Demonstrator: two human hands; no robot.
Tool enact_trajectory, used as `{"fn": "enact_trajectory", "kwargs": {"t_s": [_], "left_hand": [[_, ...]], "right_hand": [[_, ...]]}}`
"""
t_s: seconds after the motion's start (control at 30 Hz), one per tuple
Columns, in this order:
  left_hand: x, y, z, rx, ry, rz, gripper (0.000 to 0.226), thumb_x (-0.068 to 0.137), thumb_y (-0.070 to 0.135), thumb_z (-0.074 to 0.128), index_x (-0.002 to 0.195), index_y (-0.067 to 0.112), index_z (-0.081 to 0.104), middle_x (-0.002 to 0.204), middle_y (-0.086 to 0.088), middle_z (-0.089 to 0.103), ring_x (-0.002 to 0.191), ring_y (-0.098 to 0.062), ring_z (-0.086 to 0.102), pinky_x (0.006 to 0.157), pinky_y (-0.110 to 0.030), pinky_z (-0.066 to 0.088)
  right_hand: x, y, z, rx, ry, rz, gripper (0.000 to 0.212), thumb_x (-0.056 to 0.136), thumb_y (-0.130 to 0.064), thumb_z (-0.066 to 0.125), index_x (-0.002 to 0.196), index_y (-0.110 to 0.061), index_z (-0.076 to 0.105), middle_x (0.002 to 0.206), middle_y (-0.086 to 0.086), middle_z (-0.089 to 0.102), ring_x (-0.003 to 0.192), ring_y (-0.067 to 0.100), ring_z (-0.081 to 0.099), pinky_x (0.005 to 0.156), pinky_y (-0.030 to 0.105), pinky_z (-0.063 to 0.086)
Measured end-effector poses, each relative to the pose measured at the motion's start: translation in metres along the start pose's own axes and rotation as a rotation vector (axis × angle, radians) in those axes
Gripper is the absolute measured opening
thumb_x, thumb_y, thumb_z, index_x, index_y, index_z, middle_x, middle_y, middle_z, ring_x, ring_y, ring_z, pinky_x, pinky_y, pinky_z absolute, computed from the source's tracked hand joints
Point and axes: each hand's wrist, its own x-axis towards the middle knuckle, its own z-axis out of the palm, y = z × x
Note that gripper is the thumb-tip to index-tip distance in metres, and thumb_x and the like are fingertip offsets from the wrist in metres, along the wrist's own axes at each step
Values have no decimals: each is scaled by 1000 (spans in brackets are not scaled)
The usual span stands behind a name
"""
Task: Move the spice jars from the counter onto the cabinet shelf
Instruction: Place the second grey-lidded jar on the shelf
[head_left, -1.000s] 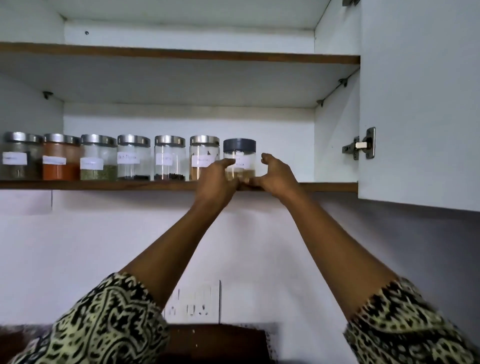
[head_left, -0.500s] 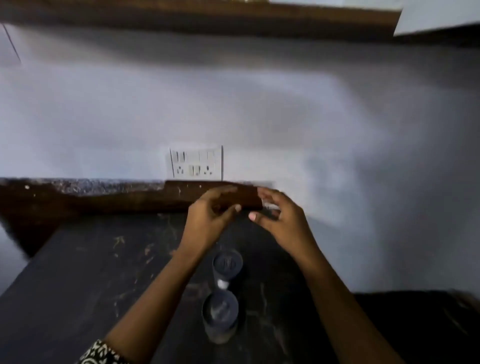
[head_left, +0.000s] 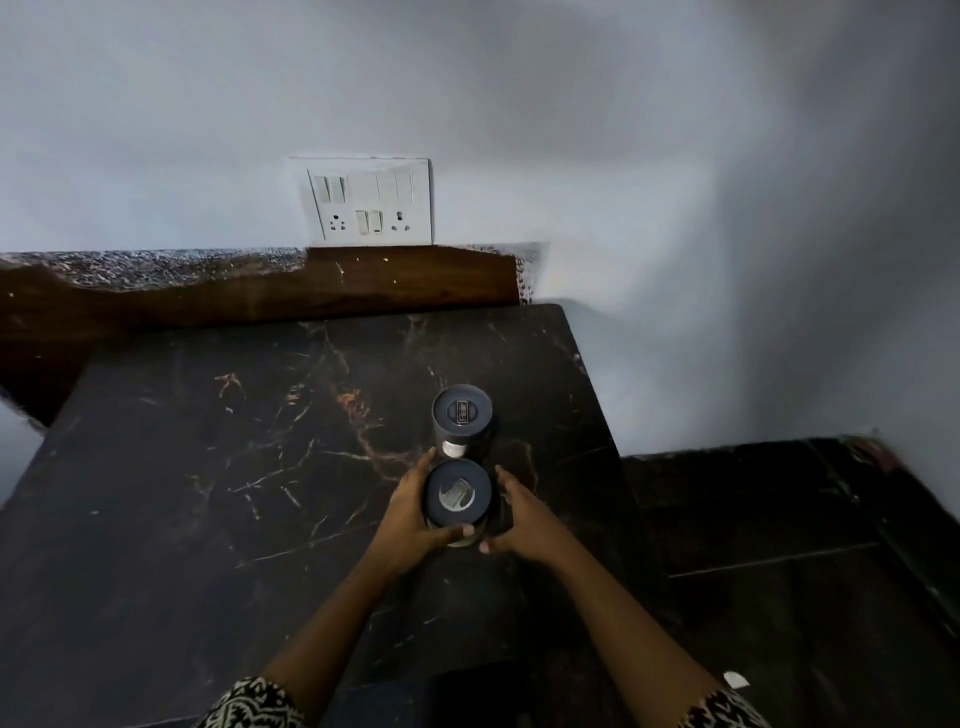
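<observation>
Head view shows left hand (head_left: 413, 512) and right hand (head_left: 527, 519) curled around the nearer spice jar (head_left: 457, 493) on the counter (head_left: 208, 467).

1. I see the left hand (head_left: 410, 512) and right hand (head_left: 524, 519) curled round the near clear jar with a dark round lid (head_left: 457, 493), one on each side.
2. A second dark-lidded clear jar (head_left: 462, 412) stands upright just behind it.
3. That far one rests on the black veined marble desk (head_left: 208, 467), toward its right edge.
4. Behind, a brown wooden backsplash strip (head_left: 363, 283) runs along the wall, with a white switch-and-socket plate (head_left: 370, 201) just above.
5. A black-and-cream patterned sleeve (head_left: 249, 706) shows at the bottom.
</observation>
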Motion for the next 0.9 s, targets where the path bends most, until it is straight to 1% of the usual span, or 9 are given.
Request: {"fn": "enact_trajectory", "kwargs": {"t_s": [0.1,0.23,0.33,0.47,0.53,0.6,0.7,0.83,0.9], "left_hand": [[-3,-7,6,-97,-29,-34,99,49,38,83,131,33,27,127,21,45,112,22,46,95,-3,38],[-5,-8,7,-97,26,-86,88,58,14,89,126,33,36,118,15,54,111,-3,53,92,-11,44],[-9,0,-2,-137,50,-68,89,55,20,91,127,33,40,115,22,55,108,0,55,93,-16,45],[-11,29,-22,-228,104,-6,89,56,21,90,131,28,43,119,19,56,109,-1,56,86,-12,47],[-11,52,-35,-264,128,64,89,53,30,90,129,33,44,121,19,57,110,1,56,86,-13,47],[-11,75,-48,-289,161,133,86,50,43,85,126,36,45,120,20,57,111,6,55,86,-13,46],[-9,108,-66,-326,216,220,84,50,47,83,125,37,46,121,20,58,112,5,55,88,-16,48],[-6,153,-91,-361,271,354,78,55,45,81,124,38,44,122,18,56,111,8,55,83,-10,48],[-5,173,-101,-385,286,395,82,56,46,79,128,33,41,126,14,55,115,2,54,86,-12,48]], "right_hand": [[3,-4,10,95,12,-26,107,63,-13,84,149,-15,18,151,6,33,139,20,33,111,27,28],[0,-10,19,176,92,-76,97,63,-17,85,143,-18,30,144,3,44,134,18,42,104,21,33],[-11,-25,8,193,91,-107,95,63,-17,84,142,-20,32,143,0,44,133,14,41,101,19,31],[-29,-50,-19,237,88,-165,87,68,-14,80,140,-26,33,142,-1,45,133,16,41,107,30,35],[-39,-66,-35,274,80,-229,86,67,-14,81,136,-33,33,136,-7,48,128,12,45,102,25,40],[-48,-85,-52,304,58,-267,88,68,-16,81,135,-40,30,127,-16,49,120,6,46,95,20,43],[-60,-113,-71,341,81,-327,96,67,-19,82,141,-37,24,129,-17,48,121,7,47,100,28,45],[-75,-151,-91,411,213,-426,88,70,-14,80,138,-35,29,115,-27,50,108,-3,51,85,12,49],[-80,-168,-100,431,277,-474,88,67,-18,82,137,-35,32,122,-19,52,116,7,51,94,25,49]]}}
